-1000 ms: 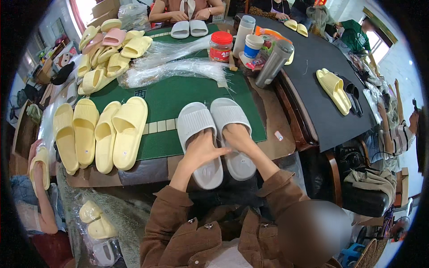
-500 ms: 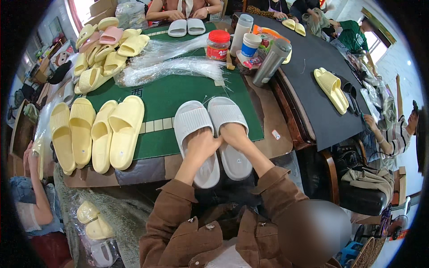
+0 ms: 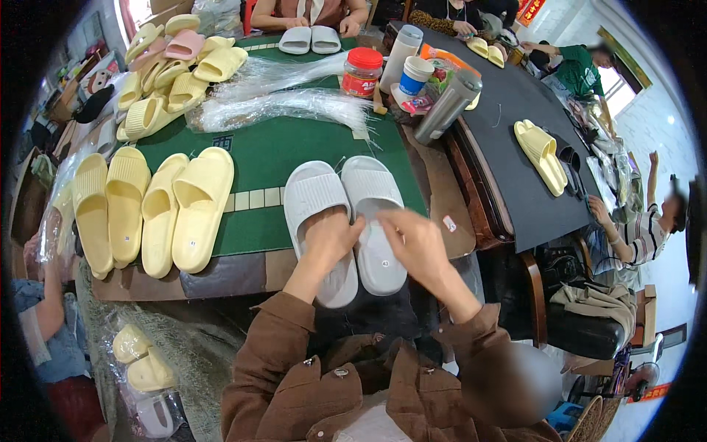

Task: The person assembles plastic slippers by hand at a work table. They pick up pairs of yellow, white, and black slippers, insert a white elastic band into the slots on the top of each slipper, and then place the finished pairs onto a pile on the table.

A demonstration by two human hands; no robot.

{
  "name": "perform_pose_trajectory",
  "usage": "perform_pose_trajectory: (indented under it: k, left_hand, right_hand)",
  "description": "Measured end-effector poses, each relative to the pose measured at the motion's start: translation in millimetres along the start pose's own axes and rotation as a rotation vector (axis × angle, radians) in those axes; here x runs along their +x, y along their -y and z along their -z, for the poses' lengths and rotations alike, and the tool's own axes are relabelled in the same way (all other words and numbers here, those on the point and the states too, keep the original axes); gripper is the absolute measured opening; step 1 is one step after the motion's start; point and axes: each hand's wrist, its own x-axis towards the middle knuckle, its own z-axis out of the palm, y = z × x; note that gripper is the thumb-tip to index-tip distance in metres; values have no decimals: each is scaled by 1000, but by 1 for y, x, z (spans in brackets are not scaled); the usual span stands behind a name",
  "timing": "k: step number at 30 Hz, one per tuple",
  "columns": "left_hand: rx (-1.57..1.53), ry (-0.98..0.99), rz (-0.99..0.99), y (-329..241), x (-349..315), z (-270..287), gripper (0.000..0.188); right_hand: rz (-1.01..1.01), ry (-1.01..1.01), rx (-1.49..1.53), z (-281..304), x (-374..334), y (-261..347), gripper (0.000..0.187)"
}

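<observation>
Two grey slippers lie side by side at the table's near edge, toes pointing away from me. My left hand reaches into the left grey slipper, fingers hidden under its ribbed strap, thumb at the inner edge by the other slipper. Above the footbed of the right grey slipper is my right hand, its fingers curled together and slightly blurred; whether anything small is in them I cannot make out. A fine clear strand rises near the toes. To the left, two pairs of yellow slippers stand in a row.
Bundles of clear plastic strands lie on the green mat. Beyond are a heap of slippers, a red-lidded jar, a paper cup and a steel flask. Other people sit around the tables.
My right hand has come out from under the right slipper's strap and back toward me, fingers curled. My left hand stays in the left slipper. The view has shifted slightly.
</observation>
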Motion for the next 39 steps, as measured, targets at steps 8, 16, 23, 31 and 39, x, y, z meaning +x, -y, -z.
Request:
perform_pose_trajectory:
  k: [8,16,23,31,39]
  left_hand:
    - [-24,-173,-101,-4,1,-3,54]
    - [-42,38,-10,-10,-4,11,53]
    - [8,-106,-45,-6,-3,-3,52]
    - [32,-49,-81,-4,1,2,58]
    - [118,-358,-374,0,-33,16,44]
  right_hand:
    - [-63,-101,195,-47,119,-64,23]
    - [-261,83,355,-68,125,-67,22]
    - [-241,-12,257,-62,117,-76,22]
    - [-157,149,284,-65,122,-79,21]
    - [-156,-107,38,-77,115,-80,14]
